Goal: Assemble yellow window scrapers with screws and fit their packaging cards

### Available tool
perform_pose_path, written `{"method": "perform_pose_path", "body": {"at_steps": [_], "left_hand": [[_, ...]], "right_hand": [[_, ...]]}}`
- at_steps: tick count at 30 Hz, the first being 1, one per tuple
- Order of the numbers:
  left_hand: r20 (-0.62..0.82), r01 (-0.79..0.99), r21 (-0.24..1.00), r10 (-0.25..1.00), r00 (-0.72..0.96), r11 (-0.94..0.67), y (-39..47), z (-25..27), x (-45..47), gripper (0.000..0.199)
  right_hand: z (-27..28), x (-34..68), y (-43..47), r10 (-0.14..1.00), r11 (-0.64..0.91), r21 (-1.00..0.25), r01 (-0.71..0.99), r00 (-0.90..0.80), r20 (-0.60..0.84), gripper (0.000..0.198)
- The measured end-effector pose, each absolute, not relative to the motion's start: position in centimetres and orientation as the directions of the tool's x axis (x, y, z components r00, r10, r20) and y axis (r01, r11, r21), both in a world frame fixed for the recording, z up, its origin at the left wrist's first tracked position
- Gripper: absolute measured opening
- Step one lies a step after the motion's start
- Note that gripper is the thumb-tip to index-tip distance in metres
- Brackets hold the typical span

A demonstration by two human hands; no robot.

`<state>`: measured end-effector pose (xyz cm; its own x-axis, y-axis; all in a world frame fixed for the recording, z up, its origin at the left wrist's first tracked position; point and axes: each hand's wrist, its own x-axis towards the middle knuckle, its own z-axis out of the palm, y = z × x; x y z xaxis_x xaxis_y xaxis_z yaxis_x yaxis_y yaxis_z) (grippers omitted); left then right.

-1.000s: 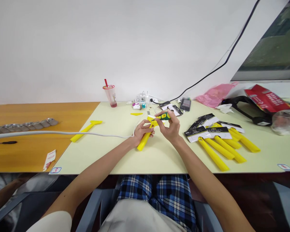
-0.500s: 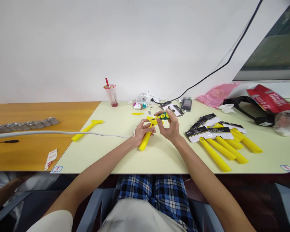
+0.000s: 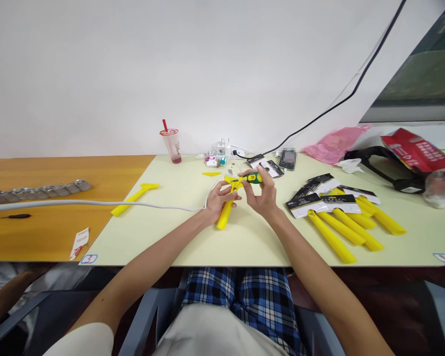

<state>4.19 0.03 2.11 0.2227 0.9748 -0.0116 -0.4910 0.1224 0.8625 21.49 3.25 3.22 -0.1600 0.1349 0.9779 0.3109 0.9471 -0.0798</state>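
Note:
My left hand (image 3: 219,201) is closed around the handle of a yellow T-shaped scraper (image 3: 226,213), its head pointing away from me. Between the fingers of my right hand (image 3: 262,194) is a screwdriver (image 3: 252,178) with a green and yellow handle. It lies nearly level, and its shaft reaches left to the scraper's head; my fingers partly hide the tip. Beyond my hands lies a flat yellow strip (image 3: 211,174). To the left, a second yellow scraper (image 3: 134,200) rests on the pale table (image 3: 185,247).
Several yellow scrapers with black-and-white cards (image 3: 337,232) lie on the right. A drink cup (image 3: 171,146) stands at the back near a charger block (image 3: 220,148). A white cable (image 3: 96,202) crosses the left side. Metal parts (image 3: 40,192) line the wooden table (image 3: 59,237).
The screwdriver's handle has turned slightly in my right fingers. Both hands keep nearly the same place, and the view has shifted a little.

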Motion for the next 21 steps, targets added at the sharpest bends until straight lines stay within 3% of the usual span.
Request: {"method": "perform_pose_path", "body": {"at_steps": [10,21], "left_hand": [[-0.039,-0.487,0.862,0.977,0.208,0.138,0.3,1.8,4.2,0.076],[-0.108,-0.476,0.849,0.957,0.269,0.23,0.7,1.0,3.9,0.068]], "right_hand": [[2.9,21.3,3.4,0.295,0.931,-0.286,0.227,-0.006,0.955,0.058],[4.4,22.2,4.2,0.468,0.817,-0.51,0.268,0.206,0.859,0.069]]}}
